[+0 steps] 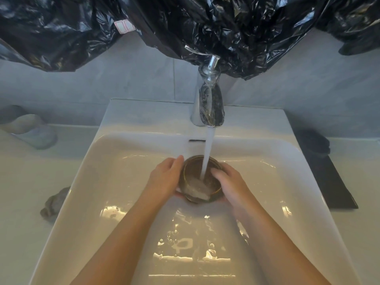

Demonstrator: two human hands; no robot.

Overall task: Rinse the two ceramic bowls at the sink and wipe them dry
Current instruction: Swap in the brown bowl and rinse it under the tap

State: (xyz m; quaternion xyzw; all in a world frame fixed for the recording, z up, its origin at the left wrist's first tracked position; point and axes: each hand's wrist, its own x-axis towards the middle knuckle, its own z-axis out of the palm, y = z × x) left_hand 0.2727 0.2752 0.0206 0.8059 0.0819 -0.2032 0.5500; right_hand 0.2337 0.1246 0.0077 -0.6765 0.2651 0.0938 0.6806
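Observation:
A small dark brown ceramic bowl (195, 171) is held over the white sink (127, 182) under running water from the chrome tap (207, 108). Water foams inside the bowl. My left hand (164, 177) cups the bowl's left side, fingers curled round its wall. My right hand (230, 182) holds the right side, with its fingers reaching over the rim into the bowl. A dark object (314, 142), too blurred to identify, sits on the counter at the right.
A crumpled dark cloth (54, 203) lies on the counter left of the sink. A pale blurred object (30, 130) stands at the far left. A black flat mat (337, 186) lies on the right. Black plastic sheeting (185, 23) hangs above.

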